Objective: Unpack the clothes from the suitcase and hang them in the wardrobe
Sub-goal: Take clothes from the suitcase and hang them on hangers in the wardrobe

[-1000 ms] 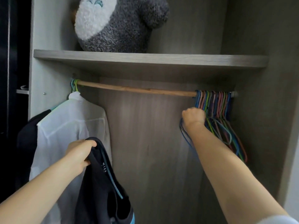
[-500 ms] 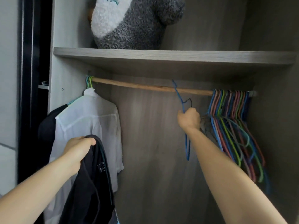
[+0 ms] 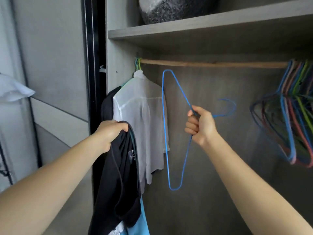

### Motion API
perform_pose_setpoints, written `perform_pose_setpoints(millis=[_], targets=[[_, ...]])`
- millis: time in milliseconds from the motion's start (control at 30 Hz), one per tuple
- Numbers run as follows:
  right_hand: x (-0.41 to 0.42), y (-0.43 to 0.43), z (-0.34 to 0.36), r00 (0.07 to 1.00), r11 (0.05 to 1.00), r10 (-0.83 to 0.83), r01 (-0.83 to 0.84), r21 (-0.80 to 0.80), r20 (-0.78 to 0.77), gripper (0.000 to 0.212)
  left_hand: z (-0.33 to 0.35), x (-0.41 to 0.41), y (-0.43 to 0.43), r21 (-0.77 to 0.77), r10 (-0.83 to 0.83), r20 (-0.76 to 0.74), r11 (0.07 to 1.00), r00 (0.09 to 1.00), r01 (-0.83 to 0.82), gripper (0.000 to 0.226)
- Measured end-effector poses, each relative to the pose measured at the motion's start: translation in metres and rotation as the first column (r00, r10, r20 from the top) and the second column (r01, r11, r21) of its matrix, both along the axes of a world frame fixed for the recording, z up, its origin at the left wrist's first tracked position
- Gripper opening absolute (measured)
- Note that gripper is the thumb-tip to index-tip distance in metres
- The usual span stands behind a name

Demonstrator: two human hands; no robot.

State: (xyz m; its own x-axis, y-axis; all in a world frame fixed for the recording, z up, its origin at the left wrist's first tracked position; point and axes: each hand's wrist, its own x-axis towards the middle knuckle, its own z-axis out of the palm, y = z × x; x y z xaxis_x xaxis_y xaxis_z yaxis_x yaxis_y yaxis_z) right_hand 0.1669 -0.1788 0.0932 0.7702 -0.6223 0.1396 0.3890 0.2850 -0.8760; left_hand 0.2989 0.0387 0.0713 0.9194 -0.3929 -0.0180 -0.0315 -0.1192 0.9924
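Grey wood-grain wardrobe: black cloth garment hangs at its left edge, collar bunched in gripping left hand. Thin blue wire hanger just right of it, long axis vertical, hook pointing right, neck clenched in right hand.

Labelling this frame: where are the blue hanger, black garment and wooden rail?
blue hanger (image 3: 165, 133), head view, its long straight wire.
black garment (image 3: 116, 175), head view, fabric beside its label.
wooden rail (image 3: 211, 63), head view, its bare middle.

Label on the black garment — lettering too blurred.
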Motion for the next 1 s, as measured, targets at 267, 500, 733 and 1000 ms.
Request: perform_pose_setpoints(millis=[267,500,733,1000], targets=[[0.02,0.114,-0.003,0.936,0.981,0.092,-0.143,0.13,0.339,0.042,0.001,-0.006,0.04,-0.016,0.093,-0.051,0.995,0.994,-0.094,0.01],[0.05,0.155,-0.08,0.963,0.942,0.263,-0.268,-0.203,-0.055,0.043,0.01,0.005,0.099,-0.109,0.289,-0.064,0.949,0.955,-0.295,0.007],[0.04,0.132,-0.075,0.874,0.61,0.238,-0.474,-0.634,-0.424,0.044,0.001,0.018,0.173,0.034,0.417,0.122,0.905,0.901,-0.424,0.024],[0.051,0.144,-0.027,0.761,0.361,0.097,-0.628,-0.689,-0.642,0.036,-0.013,0.01,0.184,0.315,0.319,0.318,0.852,0.893,-0.417,0.02]])
